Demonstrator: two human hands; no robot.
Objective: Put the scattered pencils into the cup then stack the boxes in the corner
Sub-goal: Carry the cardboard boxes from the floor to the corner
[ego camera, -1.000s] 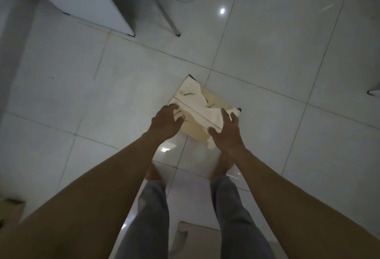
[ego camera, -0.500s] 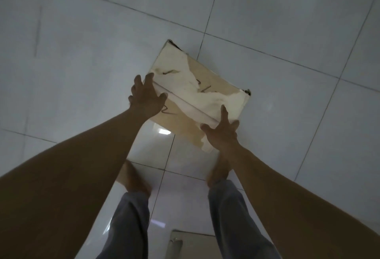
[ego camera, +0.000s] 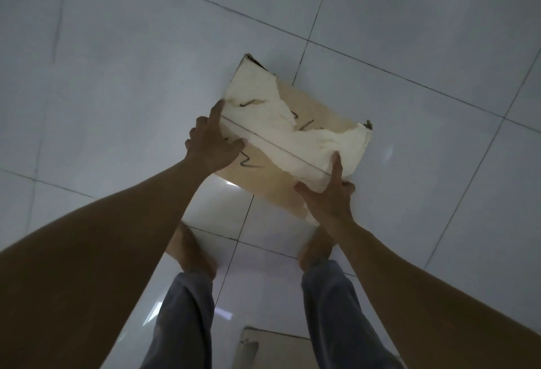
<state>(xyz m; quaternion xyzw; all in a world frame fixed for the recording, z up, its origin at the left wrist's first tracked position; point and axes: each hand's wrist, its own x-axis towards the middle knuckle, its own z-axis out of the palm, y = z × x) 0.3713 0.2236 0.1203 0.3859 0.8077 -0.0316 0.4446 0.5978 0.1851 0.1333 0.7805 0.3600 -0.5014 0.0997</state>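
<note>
A flat cardboard box with a torn white paper label and scribbled marks fills the middle of the view, above the white tiled floor. My left hand grips its left edge, index finger stretched along the side. My right hand clasps the near right corner, thumb on top. Both arms reach forward and down from the bottom corners. A second cardboard box shows between my legs at the bottom edge. No pencils or cup are visible.
Glossy white floor tiles with dark grout lines surround the box on all sides. My bare feet and grey trouser legs stand just behind the held box.
The view has tilted down and closer; the furniture legs at the top have left the frame. Both hands have spread wider along the box's edges, and the box looks larger and nearer.
</note>
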